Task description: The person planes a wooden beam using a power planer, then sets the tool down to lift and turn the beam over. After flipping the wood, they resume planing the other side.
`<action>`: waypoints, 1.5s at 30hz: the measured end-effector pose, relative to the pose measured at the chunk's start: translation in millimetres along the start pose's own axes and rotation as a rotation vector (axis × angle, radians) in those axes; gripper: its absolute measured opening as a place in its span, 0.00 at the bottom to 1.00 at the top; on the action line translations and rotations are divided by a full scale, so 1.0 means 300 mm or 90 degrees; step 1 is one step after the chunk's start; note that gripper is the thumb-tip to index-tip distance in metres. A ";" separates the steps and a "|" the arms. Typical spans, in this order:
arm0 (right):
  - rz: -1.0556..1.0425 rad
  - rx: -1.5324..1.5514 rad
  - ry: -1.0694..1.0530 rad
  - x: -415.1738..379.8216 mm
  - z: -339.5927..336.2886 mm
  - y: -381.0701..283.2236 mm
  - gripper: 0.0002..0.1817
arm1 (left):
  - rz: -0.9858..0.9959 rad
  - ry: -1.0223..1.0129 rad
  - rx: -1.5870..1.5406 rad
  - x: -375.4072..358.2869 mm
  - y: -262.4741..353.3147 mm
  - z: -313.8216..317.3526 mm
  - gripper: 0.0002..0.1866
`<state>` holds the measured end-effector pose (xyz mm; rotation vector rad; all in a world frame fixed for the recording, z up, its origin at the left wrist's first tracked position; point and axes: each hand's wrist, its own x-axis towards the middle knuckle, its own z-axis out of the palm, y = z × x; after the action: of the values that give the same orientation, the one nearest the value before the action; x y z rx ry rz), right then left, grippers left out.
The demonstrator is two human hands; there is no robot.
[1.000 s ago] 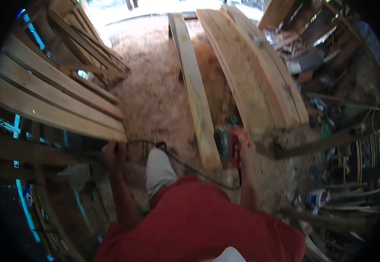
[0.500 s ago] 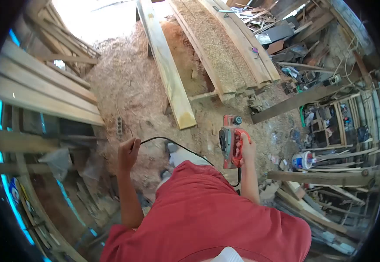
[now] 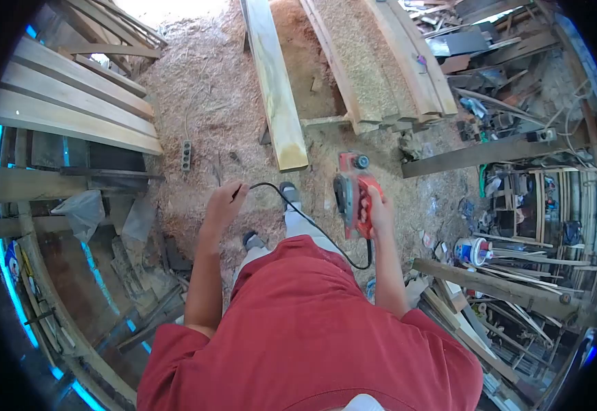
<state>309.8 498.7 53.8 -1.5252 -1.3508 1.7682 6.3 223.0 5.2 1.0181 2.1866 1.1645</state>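
Note:
My left hand [image 3: 229, 203] is closed round the black cord [image 3: 297, 209], left of centre. From there the cord sags across my legs to the back end of a red and grey power planer [image 3: 355, 195]. The planer's red handle is in my right hand [image 3: 381, 209], whose fingers are wrapped round it. It hangs in the air with a round black knob at its far end. Ahead and left of the planer lies a long pale board [image 3: 276, 96], its near end just beyond my foot.
More boards [image 3: 408, 61] covered in sawdust lie ahead. Stacked planks [image 3: 82, 113] stand at the left, near a socket strip [image 3: 187, 156] on the floor. On the right are a beam [image 3: 477, 156], a white bucket [image 3: 472, 251] and scrap wood.
Both hands have come nearer each other, the left moving right and up with the cord, the planer shifting slightly left and up. The view has shifted and a foot has stepped forward.

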 end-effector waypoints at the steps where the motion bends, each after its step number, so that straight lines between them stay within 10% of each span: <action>1: 0.005 -0.008 -0.040 0.037 0.023 0.023 0.18 | -0.024 0.019 0.016 -0.015 0.012 -0.003 0.21; 20: 0.145 -0.149 -0.105 0.196 0.285 0.420 0.25 | -0.297 0.146 0.039 -0.430 0.063 -0.188 0.21; 45: 0.080 -0.097 0.000 0.260 0.381 0.682 0.25 | -0.139 0.144 0.126 -0.555 0.042 -0.246 0.16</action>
<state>234.4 431.9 -171.7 -1.7256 -1.4460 1.7735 64.5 60.2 64.0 0.7274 2.5585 1.0207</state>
